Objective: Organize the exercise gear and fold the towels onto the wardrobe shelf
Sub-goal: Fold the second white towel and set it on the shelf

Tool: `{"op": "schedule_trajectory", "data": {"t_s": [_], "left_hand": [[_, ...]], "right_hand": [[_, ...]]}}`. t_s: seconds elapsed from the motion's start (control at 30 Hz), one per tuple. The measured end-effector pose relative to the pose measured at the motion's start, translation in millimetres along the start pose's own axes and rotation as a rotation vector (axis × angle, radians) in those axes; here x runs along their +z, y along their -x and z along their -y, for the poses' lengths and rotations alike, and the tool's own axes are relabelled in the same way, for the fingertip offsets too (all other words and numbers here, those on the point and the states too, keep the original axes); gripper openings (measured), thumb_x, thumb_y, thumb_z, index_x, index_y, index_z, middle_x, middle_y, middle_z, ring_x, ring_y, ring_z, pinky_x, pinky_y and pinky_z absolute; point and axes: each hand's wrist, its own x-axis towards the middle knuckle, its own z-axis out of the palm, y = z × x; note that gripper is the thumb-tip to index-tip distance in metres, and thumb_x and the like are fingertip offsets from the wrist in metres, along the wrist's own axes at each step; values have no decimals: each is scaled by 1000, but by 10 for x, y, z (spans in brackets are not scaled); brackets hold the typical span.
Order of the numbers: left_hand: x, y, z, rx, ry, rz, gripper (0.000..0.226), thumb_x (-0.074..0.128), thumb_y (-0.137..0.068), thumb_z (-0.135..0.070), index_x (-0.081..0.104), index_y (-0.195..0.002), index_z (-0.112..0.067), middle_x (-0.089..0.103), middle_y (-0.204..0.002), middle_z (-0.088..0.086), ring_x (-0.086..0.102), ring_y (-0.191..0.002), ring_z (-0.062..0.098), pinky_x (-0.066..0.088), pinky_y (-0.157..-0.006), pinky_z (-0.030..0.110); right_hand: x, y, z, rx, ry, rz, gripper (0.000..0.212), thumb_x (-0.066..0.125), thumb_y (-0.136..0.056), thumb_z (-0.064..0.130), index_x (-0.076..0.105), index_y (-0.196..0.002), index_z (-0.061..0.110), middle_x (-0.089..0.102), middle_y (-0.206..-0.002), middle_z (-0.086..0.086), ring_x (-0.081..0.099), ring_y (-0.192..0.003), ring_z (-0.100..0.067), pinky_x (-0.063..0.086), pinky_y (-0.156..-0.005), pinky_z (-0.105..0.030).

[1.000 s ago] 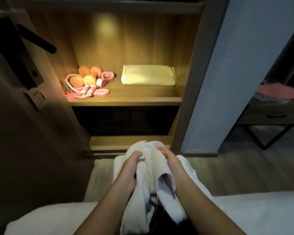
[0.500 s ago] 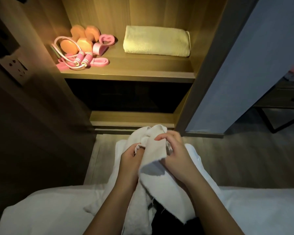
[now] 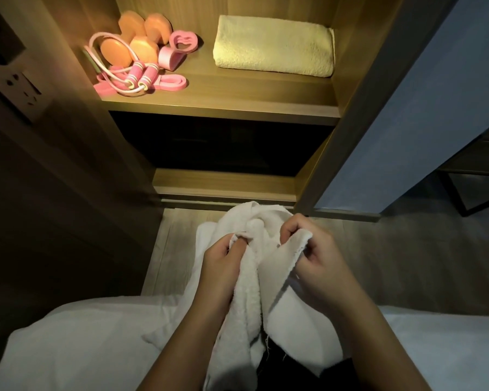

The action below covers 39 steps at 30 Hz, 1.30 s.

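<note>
A crumpled white towel (image 3: 266, 280) hangs in front of me, bunched between both hands. My left hand (image 3: 223, 266) grips a fold of it near the top. My right hand (image 3: 314, 255) pinches the towel's raw edge. On the lit wardrobe shelf (image 3: 223, 108) lies a folded pale yellow towel (image 3: 274, 46) at the right. At the left sit orange dumbbells (image 3: 136, 38), a pink skipping rope (image 3: 136, 77) with striped handles, a pink hand grip (image 3: 178, 49) and a pink band (image 3: 170, 83).
A white bed (image 3: 68, 348) spans the bottom of the view. A wall socket (image 3: 20, 88) sits on the dark panel at the left. A blue-grey wall (image 3: 424, 108) stands right of the wardrobe, with a dark table leg (image 3: 463, 201) beyond. Wooden floor lies ahead.
The view has tilted down and moved closer to the wardrobe. Both hands have worked along the white towel; the right hand now pinches its edge further to the right.
</note>
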Motion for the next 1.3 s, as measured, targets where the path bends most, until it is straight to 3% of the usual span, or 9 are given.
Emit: {"op": "schedule_trajectory", "data": {"t_s": [0.07, 0.2, 0.33, 0.4, 0.53, 0.77, 0.93, 1.07, 1.3], "left_hand": [[-18, 4, -21, -49, -14, -64, 21, 56, -97, -26, 62, -77, -28, 64, -68, -2, 63, -77, 17, 52, -67, 27], [-169, 100, -141, 48, -53, -113, 3, 63, -90, -35, 64, -90, -32, 67, -83, -6, 66, -82, 21, 58, -71, 41], [-346, 187, -330, 178, -115, -35, 14, 61, -89, -34, 69, -84, -24, 67, -77, -1, 63, -70, 13, 53, -59, 27], [-388, 260, -413, 197, -102, -5, 21, 55, -92, -33, 70, -83, -21, 66, -74, 1, 60, -63, 11, 47, -52, 18], [-413, 371, -509, 200, -86, 67, 31, 51, -93, -35, 71, -79, -16, 65, -73, 9, 60, -70, 27, 48, -56, 24], [-425, 453, -654, 315, -121, 158, 13, 63, -90, -23, 73, -96, -29, 72, -85, -11, 67, -80, 3, 51, -62, 14], [-346, 472, -661, 263, -23, -3, 21, 55, -91, -36, 74, -87, -25, 71, -82, -3, 68, -75, 13, 56, -62, 25], [-193, 564, -701, 264, -15, 107, 25, 53, -97, -30, 75, -85, -27, 72, -80, 0, 69, -74, 15, 57, -63, 26], [-169, 612, -666, 411, -118, 94, 13, 58, -94, -27, 66, -85, -27, 68, -69, -4, 65, -63, 8, 52, -55, 23]], "right_hand": [[23, 16, -59, 56, 33, 58, 4, 58, -84, 31, 59, -85, 34, 60, -80, 17, 55, -71, -3, 42, -58, -16], [38, 25, 0, 112, 56, 156, 11, 54, -92, 45, 62, -88, 37, 61, -84, 20, 57, -74, 0, 43, -59, -16], [17, -38, 221, 22, 126, 255, 24, 45, -99, 42, 56, -77, 40, 57, -79, 20, 54, -75, -5, 39, -65, -16], [14, -78, 314, -6, 171, 227, 27, 49, -98, 37, 54, -72, 39, 55, -75, 17, 52, -73, -8, 36, -67, -22], [5, -105, 451, -40, 191, 211, 17, 56, -98, 30, 61, -83, 35, 58, -78, 18, 56, -76, -8, 38, -66, -20], [28, -33, 530, -33, 96, 124, 8, 60, -94, 31, 69, -94, 31, 67, -90, 15, 62, -89, -12, 47, -72, -26], [39, 10, 569, -36, 54, 56, 10, 57, -92, 32, 65, -87, 28, 65, -83, 11, 61, -81, -12, 42, -67, -19], [82, 36, 573, -5, 11, -29, 10, 58, -94, 30, 64, -87, 25, 66, -85, 11, 62, -84, -12, 46, -70, -25], [90, 59, 514, 32, -2, -158, 8, 61, -93, 20, 63, -85, 18, 62, -86, 10, 61, -85, -10, 46, -72, -23]]}}
